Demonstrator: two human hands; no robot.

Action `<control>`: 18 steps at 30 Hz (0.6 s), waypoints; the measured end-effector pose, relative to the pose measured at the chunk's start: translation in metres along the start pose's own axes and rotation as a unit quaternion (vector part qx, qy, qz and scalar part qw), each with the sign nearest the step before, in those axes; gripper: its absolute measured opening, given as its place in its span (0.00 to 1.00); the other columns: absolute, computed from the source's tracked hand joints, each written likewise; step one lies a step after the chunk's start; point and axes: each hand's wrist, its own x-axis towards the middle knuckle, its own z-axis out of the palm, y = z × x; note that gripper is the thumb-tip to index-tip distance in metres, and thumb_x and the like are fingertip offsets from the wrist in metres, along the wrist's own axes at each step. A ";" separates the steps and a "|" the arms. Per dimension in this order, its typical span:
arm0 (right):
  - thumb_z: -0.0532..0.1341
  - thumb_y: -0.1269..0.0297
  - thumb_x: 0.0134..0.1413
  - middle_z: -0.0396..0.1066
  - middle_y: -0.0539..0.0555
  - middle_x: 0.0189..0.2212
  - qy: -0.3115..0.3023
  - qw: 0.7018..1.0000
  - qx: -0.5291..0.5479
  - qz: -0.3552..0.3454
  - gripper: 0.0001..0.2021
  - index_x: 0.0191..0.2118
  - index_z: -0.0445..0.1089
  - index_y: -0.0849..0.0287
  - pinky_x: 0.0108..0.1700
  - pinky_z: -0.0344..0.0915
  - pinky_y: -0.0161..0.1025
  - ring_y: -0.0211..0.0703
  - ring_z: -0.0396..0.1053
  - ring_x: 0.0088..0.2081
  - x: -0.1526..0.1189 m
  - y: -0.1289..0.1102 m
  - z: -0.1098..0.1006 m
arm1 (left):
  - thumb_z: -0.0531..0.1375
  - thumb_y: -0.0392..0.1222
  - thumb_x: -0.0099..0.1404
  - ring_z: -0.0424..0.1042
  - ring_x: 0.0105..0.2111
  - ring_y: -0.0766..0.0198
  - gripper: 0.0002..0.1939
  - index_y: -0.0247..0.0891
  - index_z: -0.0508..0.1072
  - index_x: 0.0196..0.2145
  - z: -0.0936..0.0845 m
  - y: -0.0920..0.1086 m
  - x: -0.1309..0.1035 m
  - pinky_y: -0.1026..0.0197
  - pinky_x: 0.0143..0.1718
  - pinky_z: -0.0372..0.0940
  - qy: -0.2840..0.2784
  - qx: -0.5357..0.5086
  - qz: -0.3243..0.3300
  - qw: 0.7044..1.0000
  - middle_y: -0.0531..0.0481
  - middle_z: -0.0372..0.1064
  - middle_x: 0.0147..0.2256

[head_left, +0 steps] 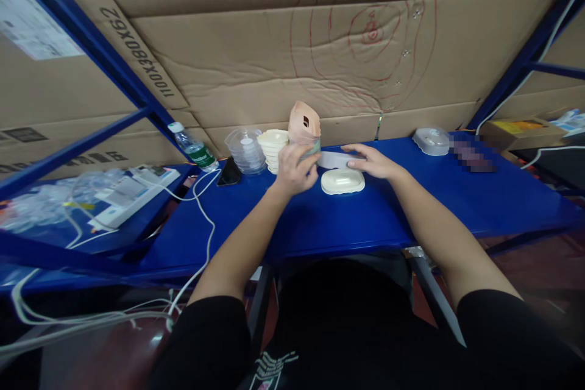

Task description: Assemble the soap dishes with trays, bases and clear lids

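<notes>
My right hand (375, 163) has its thumb and fingers round the right end of a flat translucent piece (337, 160), perhaps a lid. Curled fingers of my left hand (297, 169) meet near its left end; what they pinch is too small to tell. Just in front of the piece, a cream oval container (342, 182) rests on the blue table (338, 228). Behind my left hand stands an orange-pink packet (304, 122) with a dark mark, its lower part partly hidden. A stack of cream containers (273, 149) stands left of the packet.
Farther left are stacked clear containers (247, 151), a black phone-like object (229, 172) and a water bottle (195, 147) beside white cables (211, 219). A clear-lidded container (432, 141) sits at the back right. Cardboard (256, 49) walls the table's rear.
</notes>
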 end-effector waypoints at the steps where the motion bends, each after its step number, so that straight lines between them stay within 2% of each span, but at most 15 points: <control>1: 0.71 0.29 0.56 0.81 0.61 0.62 0.009 0.999 0.042 -0.003 0.38 0.62 0.81 0.52 0.65 0.76 0.63 0.64 0.80 0.60 0.000 -0.002 0.000 | 0.63 0.41 0.70 0.74 0.64 0.41 0.20 0.49 0.80 0.58 0.005 0.008 0.000 0.32 0.68 0.63 -0.008 -0.001 0.032 0.999 0.40 0.77 0.61; 3: 0.70 0.24 0.53 0.86 0.59 0.51 0.012 0.993 0.114 0.002 0.39 0.55 0.83 0.53 0.54 0.81 0.56 0.59 0.84 0.49 -0.001 -0.008 -0.002 | 0.63 0.39 0.70 0.74 0.65 0.42 0.21 0.51 0.81 0.58 0.011 0.020 0.000 0.33 0.66 0.65 -0.028 -0.007 0.075 0.997 0.42 0.77 0.63; 5: 0.71 0.21 0.49 0.86 0.57 0.41 0.002 0.986 0.163 0.022 0.39 0.47 0.84 0.54 0.45 0.82 0.50 0.54 0.84 0.39 -0.002 -0.013 -0.003 | 0.63 0.40 0.71 0.74 0.66 0.42 0.20 0.52 0.81 0.58 0.012 0.026 0.001 0.35 0.65 0.67 -0.045 0.008 0.090 0.995 0.42 0.76 0.65; 7: 0.72 0.19 0.46 0.85 0.56 0.35 -0.011 0.981 0.191 0.044 0.39 0.41 0.84 0.55 0.39 0.81 0.47 0.52 0.83 0.34 -0.004 -0.017 -0.004 | 0.63 0.42 0.72 0.74 0.67 0.42 0.18 0.51 0.81 0.57 0.011 0.027 0.002 0.35 0.65 0.69 -0.052 0.036 0.089 0.994 0.42 0.75 0.67; 9: 0.72 0.18 0.43 0.85 0.56 0.33 -0.022 0.976 0.209 0.060 0.39 0.36 0.84 0.55 0.37 0.82 0.47 0.54 0.84 0.34 -0.005 -0.018 -0.004 | 0.63 0.44 0.74 0.73 0.68 0.42 0.17 0.50 0.81 0.58 0.009 0.024 0.003 0.35 0.65 0.69 -0.054 0.052 0.087 0.993 0.41 0.75 0.67; 13: 0.69 0.16 0.44 0.86 0.60 0.33 -0.064 0.964 0.242 0.093 0.42 0.38 0.85 0.56 0.31 0.82 0.50 0.57 0.84 0.30 -0.006 -0.014 -0.002 | 0.62 0.44 0.77 0.71 0.70 0.42 0.19 0.50 0.78 0.63 0.004 0.017 0.005 0.35 0.67 0.68 -0.067 0.035 0.100 0.992 0.41 0.73 0.70; 18: 0.61 0.13 0.51 0.83 0.60 0.25 -0.096 0.961 0.241 0.098 0.46 0.40 0.85 0.58 0.22 0.75 0.45 0.53 0.79 0.22 -0.005 -0.005 -0.003 | 0.60 0.45 0.80 0.70 0.72 0.43 0.19 0.50 0.76 0.65 0.001 0.014 0.007 0.38 0.68 0.69 -0.090 0.032 0.103 0.990 0.41 0.70 0.72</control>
